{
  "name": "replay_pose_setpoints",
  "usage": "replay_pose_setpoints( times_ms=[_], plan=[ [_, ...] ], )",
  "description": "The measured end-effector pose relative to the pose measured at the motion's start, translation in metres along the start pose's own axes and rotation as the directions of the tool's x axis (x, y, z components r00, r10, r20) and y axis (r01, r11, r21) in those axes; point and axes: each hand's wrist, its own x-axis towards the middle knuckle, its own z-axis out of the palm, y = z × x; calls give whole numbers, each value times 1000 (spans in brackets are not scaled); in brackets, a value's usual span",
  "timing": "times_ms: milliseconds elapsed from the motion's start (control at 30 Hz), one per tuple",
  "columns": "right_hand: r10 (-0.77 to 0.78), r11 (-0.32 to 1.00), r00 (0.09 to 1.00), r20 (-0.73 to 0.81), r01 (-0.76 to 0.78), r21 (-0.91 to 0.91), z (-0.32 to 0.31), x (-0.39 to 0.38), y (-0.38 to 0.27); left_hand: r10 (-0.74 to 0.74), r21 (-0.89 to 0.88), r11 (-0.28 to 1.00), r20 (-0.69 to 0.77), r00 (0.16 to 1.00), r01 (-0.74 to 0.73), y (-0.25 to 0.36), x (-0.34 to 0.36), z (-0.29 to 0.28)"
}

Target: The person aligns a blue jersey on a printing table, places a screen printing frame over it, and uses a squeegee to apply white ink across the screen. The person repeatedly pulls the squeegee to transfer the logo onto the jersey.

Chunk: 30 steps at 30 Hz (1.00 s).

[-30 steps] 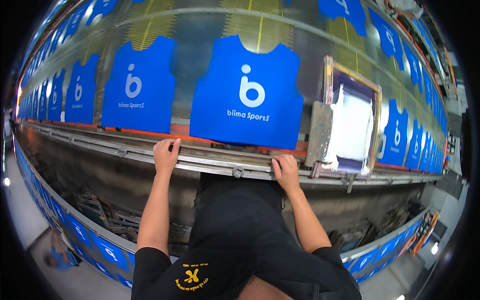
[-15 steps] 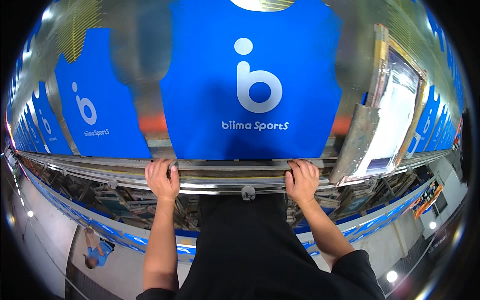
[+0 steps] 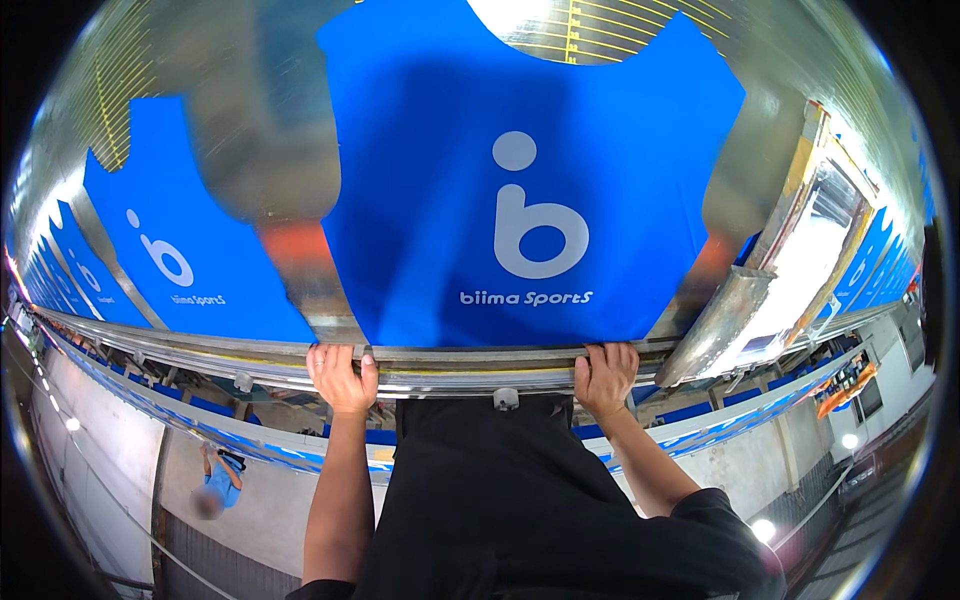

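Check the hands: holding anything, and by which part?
Both hands grip the near metal edge of the long printing table, not a loose object. The left hand and right hand curl fingers over that rail, just below the blue cut garment panel.

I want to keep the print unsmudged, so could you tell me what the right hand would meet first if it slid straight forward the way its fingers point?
Probably the bottom hem of the blue fabric panel; the right hand grips the table's metal edge just below it.
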Motion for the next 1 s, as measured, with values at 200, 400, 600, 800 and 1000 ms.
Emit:
replay_pose_setpoints(
  times_ms=[200, 400, 600, 800, 1000],
  plan=[
    [-10, 1000, 999, 47, 11, -13, -2, 3, 0, 9, 25, 1000, 15, 1000, -10, -4, -3, 3],
    [-6, 1000, 999, 40, 7, -25, 0, 3, 0, 20, 54, 998, 5, 1000, -21, -5, -3, 5],
    [43, 999, 999, 30, -43, -14, 4, 2, 1, 17, 41, 999, 23, 1000, -17, 0, 1, 0],
    [93, 994, 995, 35, -95, 59, 2, 5, 2, 56, 64, 996, 13, 998, -57, 2, 5, 0],
    [132, 977, 991, 5, -131, 166, -1, 7, 2, 62, 119, 991, 31, 998, -65, 0, 3, 0]
  ],
)
